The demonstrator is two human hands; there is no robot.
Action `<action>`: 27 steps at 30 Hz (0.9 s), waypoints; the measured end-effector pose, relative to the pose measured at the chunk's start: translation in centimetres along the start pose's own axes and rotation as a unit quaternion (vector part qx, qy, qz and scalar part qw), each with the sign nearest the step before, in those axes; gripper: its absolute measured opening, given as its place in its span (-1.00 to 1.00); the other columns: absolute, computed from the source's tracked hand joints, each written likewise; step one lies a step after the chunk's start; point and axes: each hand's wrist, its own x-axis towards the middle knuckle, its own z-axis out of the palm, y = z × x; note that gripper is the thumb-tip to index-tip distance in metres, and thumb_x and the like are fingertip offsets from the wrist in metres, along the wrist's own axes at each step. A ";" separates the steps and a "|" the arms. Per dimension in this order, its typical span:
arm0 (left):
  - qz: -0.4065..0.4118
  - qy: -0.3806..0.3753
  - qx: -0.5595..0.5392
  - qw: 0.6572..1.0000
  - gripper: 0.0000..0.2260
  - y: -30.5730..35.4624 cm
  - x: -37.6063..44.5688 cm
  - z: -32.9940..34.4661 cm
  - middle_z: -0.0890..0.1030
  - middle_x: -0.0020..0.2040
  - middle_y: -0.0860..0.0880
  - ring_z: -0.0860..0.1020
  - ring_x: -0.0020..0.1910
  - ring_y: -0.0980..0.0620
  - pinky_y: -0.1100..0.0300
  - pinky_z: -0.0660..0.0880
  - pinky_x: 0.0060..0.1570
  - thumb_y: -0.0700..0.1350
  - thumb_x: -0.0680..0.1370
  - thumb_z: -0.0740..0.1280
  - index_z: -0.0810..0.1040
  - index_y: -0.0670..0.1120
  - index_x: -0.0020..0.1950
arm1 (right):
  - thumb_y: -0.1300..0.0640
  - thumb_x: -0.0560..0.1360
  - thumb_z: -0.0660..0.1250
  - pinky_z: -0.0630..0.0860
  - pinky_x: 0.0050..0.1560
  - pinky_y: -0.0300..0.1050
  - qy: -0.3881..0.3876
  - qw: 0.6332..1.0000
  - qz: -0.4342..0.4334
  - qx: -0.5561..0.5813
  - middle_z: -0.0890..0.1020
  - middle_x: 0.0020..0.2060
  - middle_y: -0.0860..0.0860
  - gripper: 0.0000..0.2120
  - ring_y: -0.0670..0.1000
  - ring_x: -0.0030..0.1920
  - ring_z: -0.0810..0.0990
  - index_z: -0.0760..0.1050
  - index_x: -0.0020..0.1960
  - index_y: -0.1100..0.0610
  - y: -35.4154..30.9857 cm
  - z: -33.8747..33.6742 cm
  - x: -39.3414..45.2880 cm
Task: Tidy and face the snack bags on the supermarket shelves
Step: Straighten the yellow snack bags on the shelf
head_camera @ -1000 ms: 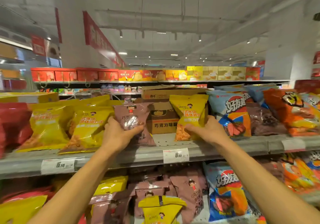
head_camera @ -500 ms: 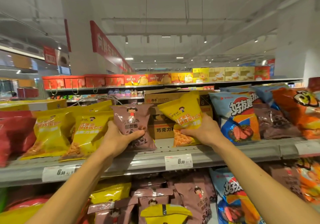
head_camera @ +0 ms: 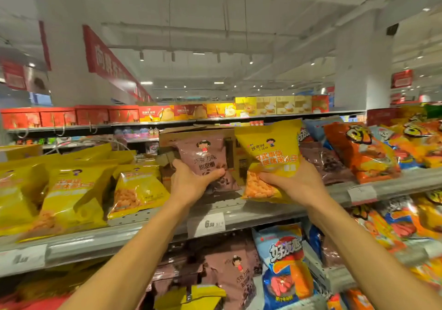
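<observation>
My left hand (head_camera: 191,183) grips the lower part of a brown snack bag (head_camera: 203,159), held upright above the metal shelf (head_camera: 148,223). My right hand (head_camera: 295,182) grips a yellow snack bag (head_camera: 270,151) by its lower half, lifted and tilted beside the brown one. Both bags face me, in front of a cardboard box (head_camera: 235,159) at the back of the shelf. A row of matching yellow bags (head_camera: 71,190) leans on the shelf to the left.
Brown, blue and orange bags (head_camera: 358,149) crowd the shelf on the right. The lower shelf holds more brown bags (head_camera: 229,273), a blue bag (head_camera: 287,262) and a yellow bag (head_camera: 191,297). A price tag (head_camera: 210,224) hangs on the shelf edge. Red and yellow boxes (head_camera: 167,113) line a far aisle.
Both hands have lifted their bags up off the shelf and brought them closer together. The yellow bag rose higher and tilted. The camera moved nearer the shelf.
</observation>
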 end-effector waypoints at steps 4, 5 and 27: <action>-0.004 -0.047 0.038 0.998 -0.07 0.6 -0.1 3.5 0.51 0.26 -0.16 0.50 0.22 -0.16 -0.01 0.47 0.13 0.21 0.26 0.61 0.19 -0.22 0.34 | -0.05 0.24 0.67 0.56 0.10 -0.06 -0.005 0.999 0.032 0.023 0.73 -0.08 -0.10 -0.61 -0.06 -0.02 0.69 0.67 0.01 -0.03 2.2 -2.1 -1.3; -0.004 -0.053 0.057 0.997 -0.05 0.6 -0.2 4.0 0.51 0.26 -0.17 0.51 0.22 -0.18 -0.01 0.47 0.12 0.22 0.27 0.60 0.18 -0.24 0.35 | -0.03 0.24 0.68 0.56 0.05 -0.11 -0.015 0.999 0.037 0.037 0.74 -0.12 -0.15 -0.64 -0.12 -0.06 0.69 0.67 -0.02 -0.05 2.7 -2.4 -1.6; 0.176 0.012 0.613 0.770 -0.46 -4.5 -7.0 -12.3 0.60 0.14 -0.07 0.47 0.17 -0.12 0.03 0.43 0.10 0.34 0.57 0.15 0.61 -0.07 0.18 | -0.16 0.27 0.63 0.49 0.05 -0.13 -0.066 0.995 -0.022 0.066 0.70 0.05 -0.05 -0.42 0.00 0.06 0.64 0.60 0.21 0.01 -7.7 11.8 -2.9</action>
